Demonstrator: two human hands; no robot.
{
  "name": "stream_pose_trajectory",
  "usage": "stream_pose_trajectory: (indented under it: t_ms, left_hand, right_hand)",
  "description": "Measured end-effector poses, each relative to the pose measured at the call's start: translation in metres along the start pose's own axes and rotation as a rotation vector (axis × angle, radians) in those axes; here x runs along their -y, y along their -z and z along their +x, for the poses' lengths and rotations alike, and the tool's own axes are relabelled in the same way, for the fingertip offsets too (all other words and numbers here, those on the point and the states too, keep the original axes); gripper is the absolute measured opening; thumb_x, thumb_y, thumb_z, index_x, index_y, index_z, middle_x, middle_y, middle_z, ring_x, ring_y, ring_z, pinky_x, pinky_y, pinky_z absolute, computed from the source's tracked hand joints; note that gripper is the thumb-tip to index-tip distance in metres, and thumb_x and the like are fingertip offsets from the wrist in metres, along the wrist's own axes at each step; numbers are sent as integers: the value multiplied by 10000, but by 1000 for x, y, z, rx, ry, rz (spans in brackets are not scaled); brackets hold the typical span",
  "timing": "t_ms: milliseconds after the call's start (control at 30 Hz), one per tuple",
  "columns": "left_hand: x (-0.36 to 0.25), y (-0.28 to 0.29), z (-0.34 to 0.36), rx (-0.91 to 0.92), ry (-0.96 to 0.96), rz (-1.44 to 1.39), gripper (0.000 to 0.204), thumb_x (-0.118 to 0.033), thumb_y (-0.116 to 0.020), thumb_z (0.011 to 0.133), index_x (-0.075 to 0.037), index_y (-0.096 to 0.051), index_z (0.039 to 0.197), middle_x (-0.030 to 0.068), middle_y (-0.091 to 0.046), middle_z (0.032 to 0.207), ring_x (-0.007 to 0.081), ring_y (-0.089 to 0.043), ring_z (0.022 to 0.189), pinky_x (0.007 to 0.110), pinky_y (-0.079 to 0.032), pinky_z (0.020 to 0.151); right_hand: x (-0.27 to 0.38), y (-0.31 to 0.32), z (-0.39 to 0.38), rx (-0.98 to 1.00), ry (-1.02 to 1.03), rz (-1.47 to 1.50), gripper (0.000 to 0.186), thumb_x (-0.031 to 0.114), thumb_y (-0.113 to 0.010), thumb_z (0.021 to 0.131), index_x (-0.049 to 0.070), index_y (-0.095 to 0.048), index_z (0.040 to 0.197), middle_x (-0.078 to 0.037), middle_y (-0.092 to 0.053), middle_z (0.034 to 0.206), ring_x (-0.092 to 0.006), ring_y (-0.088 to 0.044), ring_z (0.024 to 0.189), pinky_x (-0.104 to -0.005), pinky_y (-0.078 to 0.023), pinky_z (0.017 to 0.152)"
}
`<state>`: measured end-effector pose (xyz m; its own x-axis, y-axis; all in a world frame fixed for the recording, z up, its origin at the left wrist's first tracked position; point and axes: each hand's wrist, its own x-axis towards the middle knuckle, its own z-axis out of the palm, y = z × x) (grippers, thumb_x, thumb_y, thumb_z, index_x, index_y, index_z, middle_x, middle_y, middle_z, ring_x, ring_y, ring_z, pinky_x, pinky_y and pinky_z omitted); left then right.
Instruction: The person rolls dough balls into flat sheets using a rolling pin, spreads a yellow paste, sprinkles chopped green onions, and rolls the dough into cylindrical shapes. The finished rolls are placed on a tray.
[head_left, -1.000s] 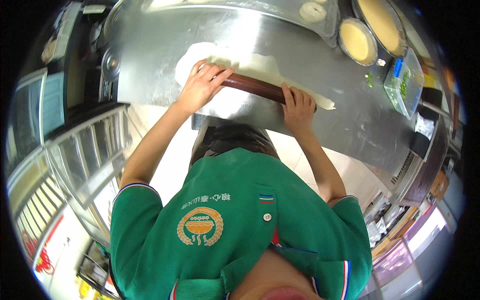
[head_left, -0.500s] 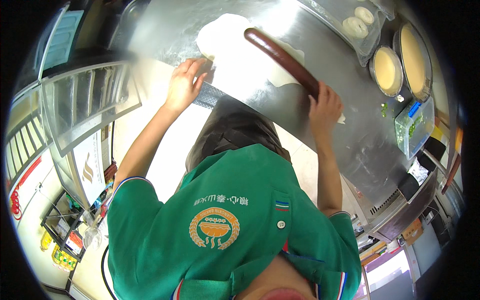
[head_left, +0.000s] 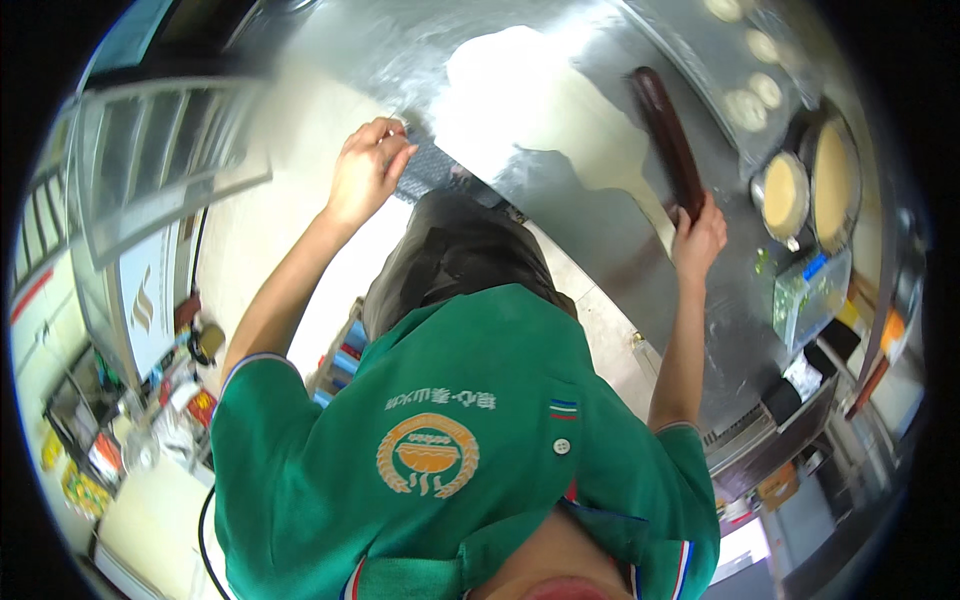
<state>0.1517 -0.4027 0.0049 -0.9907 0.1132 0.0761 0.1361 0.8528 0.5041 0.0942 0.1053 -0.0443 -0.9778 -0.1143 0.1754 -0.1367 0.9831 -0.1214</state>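
A dark reddish-brown rolling pin (head_left: 668, 135) points away from me over the right part of the steel worktop (head_left: 600, 222). My right hand (head_left: 704, 238) is closed round its near end. Beside the pin lies a pale sheet of dough (head_left: 590, 125), thin and uneven, with a narrow tail reaching toward my right hand. Glare washes out its left part. My left hand (head_left: 372, 172) is off the worktop's left edge, its fingers loosely bent and the thumb apart, with nothing visible in it.
Dough rounds (head_left: 745, 108) sit on a tray at the far right. Closer are two round containers of pale yellow contents (head_left: 783, 197) (head_left: 832, 185) and a clear box (head_left: 800, 300) with bits of green. A glass-panelled lid or door (head_left: 170, 160) stands to my left.
My right hand has moved right with the rolling pin, which has turned more upright in view and come off the dough's middle. The dough's right side now trails in a longer tail. My left fingers are more bent.
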Motion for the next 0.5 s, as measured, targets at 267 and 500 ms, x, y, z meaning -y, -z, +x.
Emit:
stream_pose_trajectory:
  t_ms: [267, 500]
  left_hand:
    - [-129, -47, 126, 42, -590, 18, 798, -371, -743, 815, -135, -388, 1490, 88, -333, 1573, 296, -365, 1418, 556, -237, 1170]
    - [-167, -129, 139, 261, -941, 231, 569, -117, -613, 862, -113, -479, 1415, 59, -599, 1168, 211, -570, 1108, 381, -410, 930]
  right_hand:
    - [21, 64, -7, -20, 23, 42, 557, 108, -759, 743, 92, -564, 1264, -108, -604, 1053, -305, -559, 1053, -451, -359, 1027]
    - [12, 59, -69, -29, -48, -24, 632, 147, -785, 694, 155, -576, 1290, -26, -605, 1202, -200, -550, 1140, -462, -318, 1084]
